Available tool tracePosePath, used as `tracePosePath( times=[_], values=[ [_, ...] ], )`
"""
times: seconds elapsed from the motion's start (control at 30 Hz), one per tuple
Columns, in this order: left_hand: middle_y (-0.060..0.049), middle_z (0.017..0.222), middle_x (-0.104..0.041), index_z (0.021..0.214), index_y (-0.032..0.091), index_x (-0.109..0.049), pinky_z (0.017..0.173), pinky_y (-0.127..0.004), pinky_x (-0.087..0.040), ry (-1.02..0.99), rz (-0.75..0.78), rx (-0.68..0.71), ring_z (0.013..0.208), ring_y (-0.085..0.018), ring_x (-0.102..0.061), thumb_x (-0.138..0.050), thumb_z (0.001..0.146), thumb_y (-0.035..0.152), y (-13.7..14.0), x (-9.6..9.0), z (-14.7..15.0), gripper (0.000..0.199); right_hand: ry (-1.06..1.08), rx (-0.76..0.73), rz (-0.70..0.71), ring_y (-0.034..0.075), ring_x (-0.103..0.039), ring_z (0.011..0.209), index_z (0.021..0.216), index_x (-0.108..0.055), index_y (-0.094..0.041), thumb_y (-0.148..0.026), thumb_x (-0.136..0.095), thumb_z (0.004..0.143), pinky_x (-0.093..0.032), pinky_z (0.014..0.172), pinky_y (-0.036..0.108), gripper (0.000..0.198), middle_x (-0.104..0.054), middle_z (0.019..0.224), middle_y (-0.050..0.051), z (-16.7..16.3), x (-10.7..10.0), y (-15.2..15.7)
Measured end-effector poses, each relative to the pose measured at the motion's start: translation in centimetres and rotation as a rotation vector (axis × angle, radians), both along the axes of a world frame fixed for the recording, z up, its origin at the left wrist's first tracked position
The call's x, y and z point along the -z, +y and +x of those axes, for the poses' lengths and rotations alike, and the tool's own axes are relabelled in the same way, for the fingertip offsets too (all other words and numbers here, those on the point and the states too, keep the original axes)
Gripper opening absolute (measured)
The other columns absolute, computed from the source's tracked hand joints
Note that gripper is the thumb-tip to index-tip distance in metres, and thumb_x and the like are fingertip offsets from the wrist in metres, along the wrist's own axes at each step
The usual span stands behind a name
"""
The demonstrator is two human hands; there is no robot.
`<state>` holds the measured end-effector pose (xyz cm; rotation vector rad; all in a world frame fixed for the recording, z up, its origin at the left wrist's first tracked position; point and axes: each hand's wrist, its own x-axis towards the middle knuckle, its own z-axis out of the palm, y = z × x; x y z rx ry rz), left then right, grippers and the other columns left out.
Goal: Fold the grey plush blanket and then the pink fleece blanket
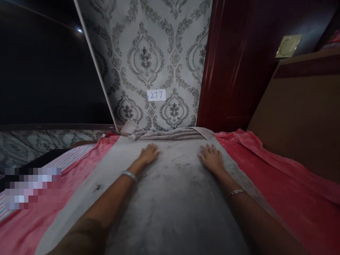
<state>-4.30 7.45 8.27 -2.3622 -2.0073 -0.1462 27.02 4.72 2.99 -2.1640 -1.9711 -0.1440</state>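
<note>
A grey cloth (175, 209) fills the middle of my head view, running flat from the near end to a bunched fold (170, 135) at its far end, its long side edges drawing together with distance. A large black screen (45, 71) stands beyond its left side; patterned wallpaper (146, 39) rises behind the fold. Red fabric (292, 198) borders the cloth along both side edges. A dark red panel (228, 60) stands behind its far right corner, and a brown box (300, 109) beyond the red strip on its right. My left hand (150, 154), slightly blurred, and right hand (211, 158) lie palm down over the cloth's far part, fingers spread and loose, grasping nothing. I have sideways room on the grey surface between them, some outside the left, little outside the right, whose edge is near; the fold is just ahead. Above it, a white card (156, 95) reads 277. A silver bracelet (129, 174) circles the left wrist.
</note>
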Motion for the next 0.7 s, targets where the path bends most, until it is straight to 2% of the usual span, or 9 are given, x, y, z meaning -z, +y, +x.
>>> tracePosePath(
  times=[0.1, 0.17, 0.27, 0.37, 0.5, 0.6, 0.7],
  values=[
    [0.001, 0.165, -0.032, 0.152, 0.037, -0.040, 0.122, -0.046, -0.027, -0.022, -0.090, 0.215, 0.152, -0.022, -0.027, -0.031, 0.101, 0.056, 2.1, 2.5, 7.3, 0.055, -0.022, -0.059, -0.088, 0.029, -0.023, 0.152, 0.158, -0.035, -0.030, -0.044, -0.030, 0.104, -0.025, 0.119, 0.055, 0.056, -0.026, 0.167, 0.004, -0.6, 1.8, 1.1],
    [-0.001, 0.167, -0.025, 0.156, 0.034, -0.035, 0.124, -0.053, -0.018, -0.042, -0.116, 0.354, 0.155, -0.026, -0.020, -0.027, 0.100, 0.058, 3.1, 4.1, 10.8, 0.061, -0.029, -0.067, -0.117, 0.028, -0.023, 0.153, 0.158, -0.033, -0.031, -0.044, -0.026, 0.104, -0.024, 0.119, 0.055, 0.056, -0.025, 0.167, 0.003, -0.5, 3.0, 1.4],
    [-0.002, 0.168, -0.024, 0.157, 0.033, -0.033, 0.124, -0.057, -0.013, -0.046, -0.101, 0.399, 0.155, -0.027, -0.017, -0.025, 0.099, 0.059, 4.8, 5.8, 12.0, 0.064, -0.032, -0.081, -0.116, 0.028, -0.022, 0.153, 0.158, -0.033, -0.032, -0.046, -0.025, 0.103, -0.024, 0.119, 0.056, 0.057, -0.024, 0.167, 0.002, 0.2, 4.2, 1.9],
    [0.000, 0.167, -0.025, 0.157, 0.034, -0.033, 0.125, -0.051, -0.014, -0.008, -0.082, 0.240, 0.155, -0.025, -0.018, -0.026, 0.099, 0.060, 6.9, 6.0, 8.1, 0.063, -0.023, -0.111, -0.093, 0.029, -0.025, 0.152, 0.158, -0.034, -0.033, -0.048, -0.025, 0.102, -0.026, 0.118, 0.058, 0.058, -0.027, 0.166, 0.002, 1.1, 5.2, 2.5],
    [-0.008, 0.166, -0.029, 0.155, 0.027, -0.038, 0.122, -0.057, -0.020, 0.027, -0.066, -0.040, 0.153, -0.031, -0.023, -0.028, 0.101, 0.053, 8.1, 4.5, -2.2, 0.060, -0.023, -0.117, -0.076, 0.030, -0.024, 0.152, 0.158, -0.033, -0.034, -0.049, -0.024, 0.100, -0.026, 0.118, 0.060, 0.060, -0.027, 0.166, 0.002, 1.6, 6.2, 3.2],
    [-0.015, 0.160, -0.038, 0.149, 0.022, -0.046, 0.116, -0.058, -0.032, 0.040, -0.017, -0.234, 0.146, -0.033, -0.036, -0.036, 0.102, 0.046, 6.6, 2.9, -9.9, 0.053, -0.027, -0.112, -0.078, 0.030, -0.023, 0.153, 0.159, -0.033, -0.033, -0.050, -0.023, 0.099, -0.025, 0.119, 0.059, 0.062, -0.025, 0.167, 0.001, 1.8, 6.8, 3.4],
    [-0.013, 0.141, -0.055, 0.136, 0.019, -0.055, 0.103, -0.053, -0.049, 0.051, 0.039, -0.341, 0.124, -0.028, -0.057, -0.059, 0.096, 0.043, 3.9, 1.7, -15.0, 0.047, -0.027, -0.125, -0.056, 0.030, -0.024, 0.152, 0.158, -0.034, -0.033, -0.051, -0.024, 0.099, -0.026, 0.118, 0.059, 0.063, -0.027, 0.166, 0.002, 1.9, 7.2, 3.6]
  ],
)
